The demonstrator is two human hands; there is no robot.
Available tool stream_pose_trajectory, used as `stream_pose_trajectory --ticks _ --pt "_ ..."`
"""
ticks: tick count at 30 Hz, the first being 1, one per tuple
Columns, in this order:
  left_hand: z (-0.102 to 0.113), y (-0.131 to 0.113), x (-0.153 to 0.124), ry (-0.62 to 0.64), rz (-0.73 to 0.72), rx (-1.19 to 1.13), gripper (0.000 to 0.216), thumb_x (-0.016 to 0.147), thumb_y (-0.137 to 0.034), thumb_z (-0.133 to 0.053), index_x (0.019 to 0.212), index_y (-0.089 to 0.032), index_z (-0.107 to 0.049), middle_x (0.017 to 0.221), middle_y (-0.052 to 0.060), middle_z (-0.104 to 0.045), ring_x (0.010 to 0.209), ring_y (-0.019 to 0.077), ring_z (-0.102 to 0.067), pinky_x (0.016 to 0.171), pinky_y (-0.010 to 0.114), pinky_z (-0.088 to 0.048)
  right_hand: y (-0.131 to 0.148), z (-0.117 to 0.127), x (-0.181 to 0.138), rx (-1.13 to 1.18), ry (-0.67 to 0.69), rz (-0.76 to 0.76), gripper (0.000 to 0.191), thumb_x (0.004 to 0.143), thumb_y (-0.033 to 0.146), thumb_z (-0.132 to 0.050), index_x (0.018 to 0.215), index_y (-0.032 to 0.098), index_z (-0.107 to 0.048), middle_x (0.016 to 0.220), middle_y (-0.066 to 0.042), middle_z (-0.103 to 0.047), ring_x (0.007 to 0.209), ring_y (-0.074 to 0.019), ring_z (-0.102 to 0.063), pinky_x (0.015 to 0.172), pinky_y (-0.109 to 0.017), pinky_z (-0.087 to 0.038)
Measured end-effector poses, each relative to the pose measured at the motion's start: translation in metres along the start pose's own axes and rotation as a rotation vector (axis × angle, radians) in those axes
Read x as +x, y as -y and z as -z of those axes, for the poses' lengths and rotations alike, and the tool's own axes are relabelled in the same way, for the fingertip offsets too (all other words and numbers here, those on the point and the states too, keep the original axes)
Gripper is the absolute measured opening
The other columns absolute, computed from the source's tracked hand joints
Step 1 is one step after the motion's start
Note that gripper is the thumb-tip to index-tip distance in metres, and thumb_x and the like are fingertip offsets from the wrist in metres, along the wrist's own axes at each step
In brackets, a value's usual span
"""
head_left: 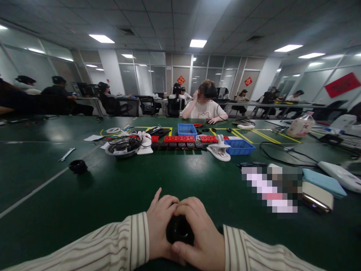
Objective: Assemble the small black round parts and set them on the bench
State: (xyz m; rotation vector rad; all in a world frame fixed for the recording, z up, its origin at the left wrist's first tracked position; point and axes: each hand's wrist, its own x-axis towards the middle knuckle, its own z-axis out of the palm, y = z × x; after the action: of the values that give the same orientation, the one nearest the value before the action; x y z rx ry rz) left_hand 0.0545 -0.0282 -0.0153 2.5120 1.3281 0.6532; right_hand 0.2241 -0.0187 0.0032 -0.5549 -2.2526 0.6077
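Observation:
My left hand (160, 222) and my right hand (201, 233) are wrapped together around a small round black object (179, 229) near the front edge of the dark green table (113, 188). Both hands have their fingers curled over it, so most of the object is hidden. My sleeves are cream with thin stripes. A similar black round part (78, 166) lies alone on the table to the left.
A wrench (67, 153), a metal bowl of cables (123, 146), red strips of parts (180, 140), two blue bins (239, 146), a white clamp (220, 150) and phones (317, 197) lie further out. A person (204, 107) sits opposite; others work at far desks.

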Motion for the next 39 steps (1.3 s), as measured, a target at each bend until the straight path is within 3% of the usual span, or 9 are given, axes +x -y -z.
stream_pose_trajectory --ticks 3,6,13,18,21,25,29,34,39 --pt "-0.002 0.000 -0.002 0.008 -0.024 -0.007 0.055 0.051 -0.054 -0.068 0.096 -0.023 -0.057 0.095 0.004 -0.055 0.092 0.0244 -0.053 0.102 0.058 -0.009 0.001 -0.006 -0.002 -0.093 0.043 -0.095 0.034 0.073 0.049 -0.054 0.084 0.017 -0.051 0.086 -0.006 -0.052 0.081 -0.0205 -0.045 0.074 -0.037 -0.037" --pt "-0.002 0.001 -0.002 0.044 -0.034 -0.019 0.045 0.053 -0.045 -0.070 0.092 -0.026 -0.060 0.095 0.002 -0.054 0.092 0.0228 -0.053 0.103 0.056 -0.012 0.004 -0.005 -0.001 -0.149 0.096 -0.105 0.017 0.071 0.032 -0.053 0.081 0.018 -0.051 0.085 -0.005 -0.052 0.080 -0.0196 -0.044 0.073 -0.036 -0.037" --pt "0.001 0.002 0.005 0.152 -0.016 -0.116 0.044 0.046 -0.036 -0.072 0.087 -0.026 -0.061 0.094 0.000 -0.053 0.091 0.0228 -0.052 0.101 0.057 -0.015 0.002 0.002 0.005 -0.032 0.189 0.133 0.018 0.057 0.017 -0.038 0.071 0.020 -0.048 0.076 -0.002 -0.059 0.080 -0.0175 -0.048 0.078 -0.034 -0.038" --pt "0.001 0.002 0.007 0.155 -0.018 -0.118 0.056 0.043 -0.038 -0.069 0.096 -0.026 -0.058 0.094 0.001 -0.052 0.092 0.0246 -0.052 0.101 0.059 -0.013 0.000 0.007 0.007 -0.049 0.273 0.260 0.011 0.068 0.015 -0.037 0.063 0.021 -0.045 0.077 0.003 -0.064 0.090 -0.0157 -0.051 0.095 -0.036 -0.030" --pt "0.001 0.002 0.006 0.161 -0.033 -0.085 0.062 0.044 -0.042 -0.069 0.102 -0.025 -0.056 0.097 0.003 -0.053 0.094 0.0262 -0.052 0.101 0.059 -0.013 0.001 0.011 0.006 -0.018 0.236 0.266 0.015 0.073 0.018 -0.038 0.074 0.022 -0.052 0.089 0.001 -0.065 0.097 -0.0164 -0.050 0.094 -0.037 -0.030" --pt "0.002 0.001 0.003 0.117 -0.044 -0.057 0.072 0.049 -0.050 -0.070 0.112 -0.024 -0.048 0.105 0.005 -0.052 0.099 0.0286 -0.050 0.100 0.062 -0.012 0.002 0.008 0.002 0.029 0.052 0.141 0.028 0.080 0.035 -0.040 0.098 0.018 -0.053 0.099 -0.007 -0.058 0.094 -0.0201 -0.049 0.084 -0.038 -0.036" --pt "0.001 -0.001 0.000 0.066 -0.073 -0.037 0.072 0.054 -0.058 -0.065 0.113 -0.021 -0.047 0.102 0.007 -0.053 0.097 0.0280 -0.051 0.101 0.062 -0.011 0.001 -0.002 -0.001 -0.021 0.008 -0.082 0.043 0.075 0.056 -0.047 0.093 0.017 -0.052 0.092 -0.007 -0.054 0.084 -0.0213 -0.047 0.077 -0.038 -0.037" --pt "0.000 0.000 0.001 0.105 -0.048 -0.100 0.048 0.053 -0.037 -0.070 0.096 -0.022 -0.056 0.092 0.002 -0.053 0.089 0.0225 -0.052 0.102 0.054 -0.017 0.002 -0.008 -0.001 -0.112 0.089 -0.102 0.017 0.066 0.026 -0.053 0.081 0.018 -0.051 0.084 -0.004 -0.052 0.081 -0.0192 -0.045 0.073 -0.035 -0.036" --pt "-0.002 0.007 0.005 0.144 -0.107 -0.153 0.035 0.049 -0.033 -0.072 0.080 -0.020 -0.061 0.088 0.002 -0.049 0.083 0.0213 -0.049 0.082 0.038 -0.041 0.003 -0.001 0.003 -0.033 0.143 0.074 0.023 0.055 0.018 -0.040 0.076 0.019 -0.050 0.079 -0.003 -0.057 0.080 -0.0171 -0.047 0.075 -0.033 -0.036"
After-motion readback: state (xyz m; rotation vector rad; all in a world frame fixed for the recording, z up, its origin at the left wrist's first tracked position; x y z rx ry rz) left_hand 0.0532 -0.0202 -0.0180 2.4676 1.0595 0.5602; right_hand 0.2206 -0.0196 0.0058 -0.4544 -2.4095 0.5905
